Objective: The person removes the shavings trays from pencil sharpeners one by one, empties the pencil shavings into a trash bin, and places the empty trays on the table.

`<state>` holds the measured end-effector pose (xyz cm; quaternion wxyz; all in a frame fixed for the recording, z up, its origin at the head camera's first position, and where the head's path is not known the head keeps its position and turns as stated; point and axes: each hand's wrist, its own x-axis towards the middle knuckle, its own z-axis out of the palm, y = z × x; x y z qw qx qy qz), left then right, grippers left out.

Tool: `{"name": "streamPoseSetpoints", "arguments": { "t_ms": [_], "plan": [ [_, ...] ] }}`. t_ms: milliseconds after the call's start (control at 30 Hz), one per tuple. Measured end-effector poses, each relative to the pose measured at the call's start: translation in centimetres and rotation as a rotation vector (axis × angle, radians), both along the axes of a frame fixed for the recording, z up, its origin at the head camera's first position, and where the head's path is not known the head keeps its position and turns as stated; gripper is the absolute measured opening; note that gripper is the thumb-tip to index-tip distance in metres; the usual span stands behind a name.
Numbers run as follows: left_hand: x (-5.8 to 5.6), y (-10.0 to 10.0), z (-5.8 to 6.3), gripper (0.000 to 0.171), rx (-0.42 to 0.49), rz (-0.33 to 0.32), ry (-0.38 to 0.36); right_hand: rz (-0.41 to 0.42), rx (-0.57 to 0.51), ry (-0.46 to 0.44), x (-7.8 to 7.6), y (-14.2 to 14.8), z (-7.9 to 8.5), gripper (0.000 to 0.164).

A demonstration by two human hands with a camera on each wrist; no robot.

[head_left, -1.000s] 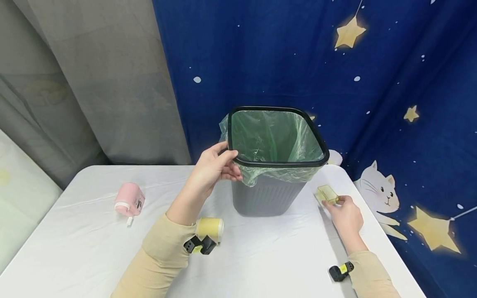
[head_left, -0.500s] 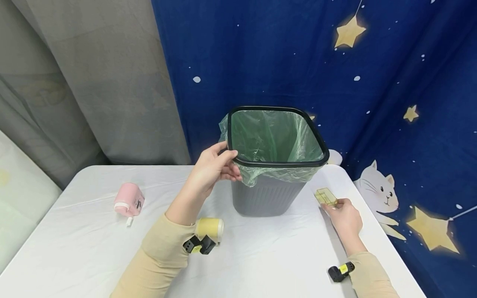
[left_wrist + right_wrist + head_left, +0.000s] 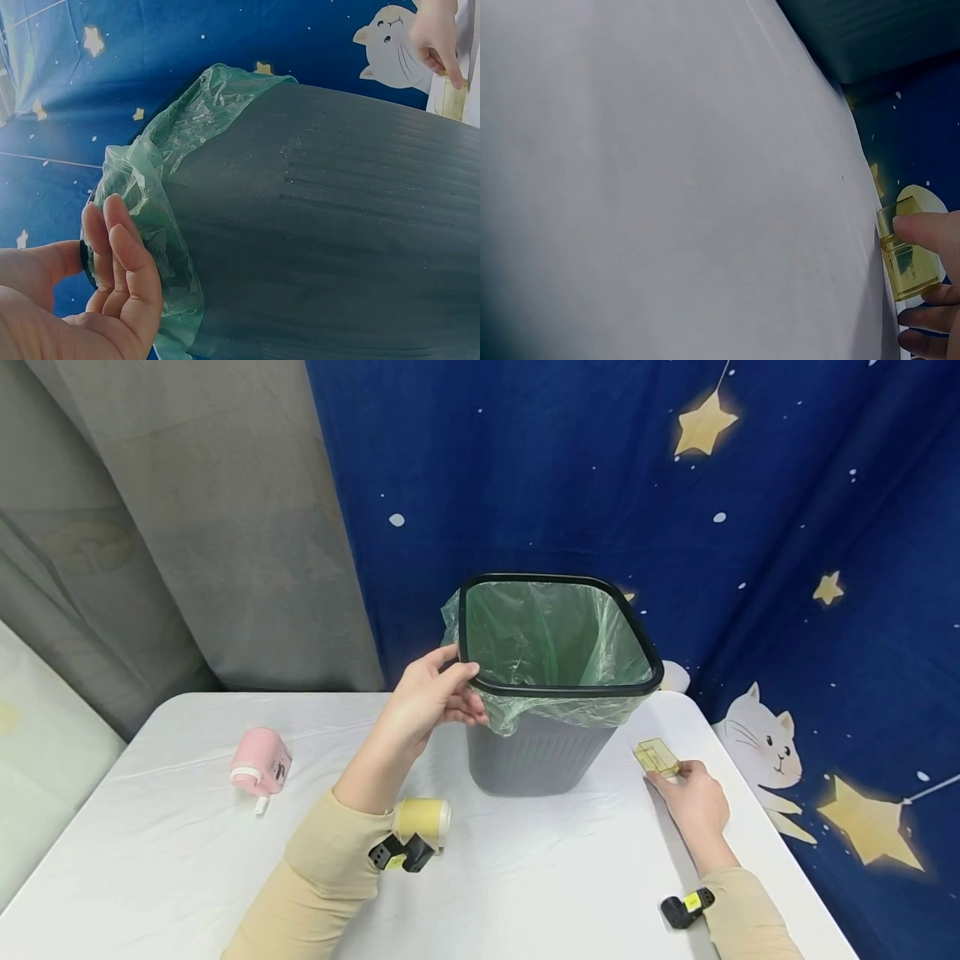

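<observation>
My left hand (image 3: 435,693) pinches the near left corner of the black rim (image 3: 562,691) of a grey trash bin (image 3: 536,752), thumb on top and fingers below. A thin green trash bag (image 3: 555,635) lines the bin and hangs over the outside; in the left wrist view, my fingers (image 3: 135,259) lie against the overhang. At the table's right side my right hand (image 3: 696,802) holds a small see-through yellow box (image 3: 656,756) between thumb and fingers. Faint lettering shows on the box (image 3: 911,262) in the right wrist view.
A white-covered table (image 3: 525,877) bears everything. A pink container (image 3: 260,762) with a white part lies at the left. Beside my left sleeve lies a yellow cylinder (image 3: 420,820) with a white end, partly hidden. A blue star-patterned curtain (image 3: 525,468) hangs behind.
My right hand has tipped the yellow box flatter and shifted it slightly down since a second ago. It has stayed nearly still over the last half second. My left hand and the bin are unchanged.
</observation>
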<state>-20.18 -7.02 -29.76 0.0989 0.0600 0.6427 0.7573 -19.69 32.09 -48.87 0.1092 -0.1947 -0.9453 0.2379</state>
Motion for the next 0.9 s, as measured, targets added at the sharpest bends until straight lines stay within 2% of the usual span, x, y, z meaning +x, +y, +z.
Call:
{"name": "streamPoseSetpoints", "arguments": {
  "t_ms": [400,667,900],
  "plan": [
    [0.0,0.02,0.07,0.068,-0.007,0.0,0.004,0.017,0.002,-0.032,-0.08,-0.08,0.29,0.066],
    [0.08,0.05,0.35,0.066,-0.056,-0.007,0.026,0.041,0.003,-0.049,-0.11,-0.09,0.56,0.069],
    [0.11,0.02,0.37,0.066,-0.055,-0.006,0.031,0.065,0.017,-0.013,-0.16,-0.06,0.47,0.064]
  ]
}}
